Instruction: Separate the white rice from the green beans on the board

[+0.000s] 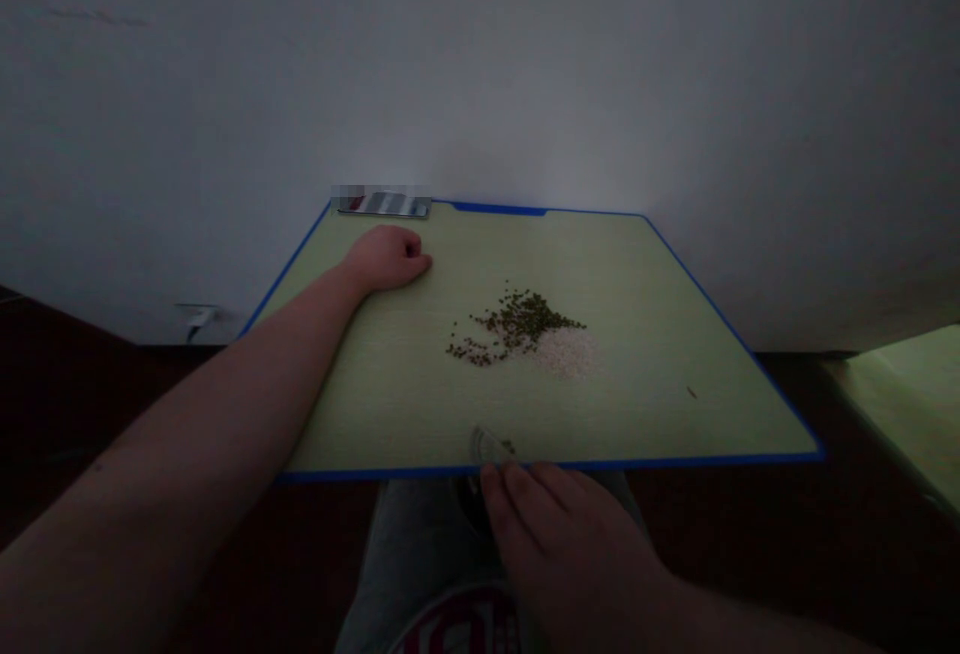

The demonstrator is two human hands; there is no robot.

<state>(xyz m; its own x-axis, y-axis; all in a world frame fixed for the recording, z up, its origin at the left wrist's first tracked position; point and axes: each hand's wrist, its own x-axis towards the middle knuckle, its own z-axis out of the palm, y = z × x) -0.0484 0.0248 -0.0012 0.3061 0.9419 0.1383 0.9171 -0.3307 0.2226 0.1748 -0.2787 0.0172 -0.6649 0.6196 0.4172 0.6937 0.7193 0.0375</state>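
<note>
My right hand is at the near edge of the table, its fingers closed on a clear plastic protractor that lies at the tabletop's rim. A few green beans sit right beside the protractor. Farther in, a spread of dark green beans borders and partly mixes with a pale heap of what looks like rice grains. My left hand rests on the far left of the tabletop, curled into a loose fist with nothing seen in it.
The pale folding tabletop has a blue rim and stands against a wall. A flat phone-like object lies at its far left corner. One small brown sliver is on the right. Below the near edge, a dark round thing is between my legs.
</note>
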